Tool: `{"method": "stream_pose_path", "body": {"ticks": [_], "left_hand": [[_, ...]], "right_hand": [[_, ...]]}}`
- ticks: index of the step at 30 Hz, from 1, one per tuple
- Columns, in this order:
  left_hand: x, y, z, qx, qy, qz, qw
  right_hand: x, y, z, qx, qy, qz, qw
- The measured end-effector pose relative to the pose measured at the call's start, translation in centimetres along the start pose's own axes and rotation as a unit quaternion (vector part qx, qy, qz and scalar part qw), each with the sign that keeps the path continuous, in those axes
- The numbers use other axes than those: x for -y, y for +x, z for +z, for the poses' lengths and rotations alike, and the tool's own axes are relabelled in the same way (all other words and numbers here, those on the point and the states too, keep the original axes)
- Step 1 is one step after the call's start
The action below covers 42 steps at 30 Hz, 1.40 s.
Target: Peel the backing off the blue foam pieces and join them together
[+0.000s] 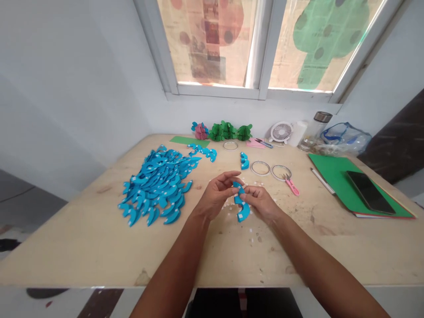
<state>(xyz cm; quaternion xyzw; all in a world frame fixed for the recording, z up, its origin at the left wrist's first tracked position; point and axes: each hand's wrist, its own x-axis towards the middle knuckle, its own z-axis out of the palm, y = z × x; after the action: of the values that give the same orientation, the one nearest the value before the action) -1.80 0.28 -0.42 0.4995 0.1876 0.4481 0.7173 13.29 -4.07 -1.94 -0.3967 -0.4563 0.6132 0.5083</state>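
Note:
Between my two hands, over the middle of the table, is a curved blue paper piece (244, 213) with small white squares on it. My left hand (220, 190) pinches its upper end between thumb and fingers. On its right side, my right hand (260, 199) grips it with thumb and forefinger. Small white scraps lie on the table around the hands. A big heap of similar blue paper pieces (162, 176) spreads to the left. Another small blue paper stack (244, 160) rests just beyond my hands, and a few more blue pieces (207, 152) lie behind the heap.
Tape rolls (260, 168) and pink-handled snips (292, 185) lie right of my hands. A phone (369, 192) rests on a green folder (327, 172) at the right. Along the back stand green paper decorations (228, 131), a small fan (281, 132) and a bottle (314, 131).

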Motion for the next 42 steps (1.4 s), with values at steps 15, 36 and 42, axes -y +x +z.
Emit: {"method": "stream_pose_path", "body": {"ticks": [15, 36, 42], "left_hand": [[-0.17, 0.02, 0.14, -0.030, 0.079, 0.046, 0.995], [0.43, 0.20, 0.52, -0.133, 0.348, 0.203, 0.906], [0.46, 0.13, 0.58, -0.141, 0.359, 0.193, 0.902]], "right_hand": [[-0.21, 0.28, -0.02, -0.025, -0.106, -0.050, 0.993], [-0.06, 0.10, -0.10, -0.178, -0.344, -0.162, 0.908], [-0.12, 0.16, -0.21, -0.182, -0.347, -0.163, 0.905]]}}
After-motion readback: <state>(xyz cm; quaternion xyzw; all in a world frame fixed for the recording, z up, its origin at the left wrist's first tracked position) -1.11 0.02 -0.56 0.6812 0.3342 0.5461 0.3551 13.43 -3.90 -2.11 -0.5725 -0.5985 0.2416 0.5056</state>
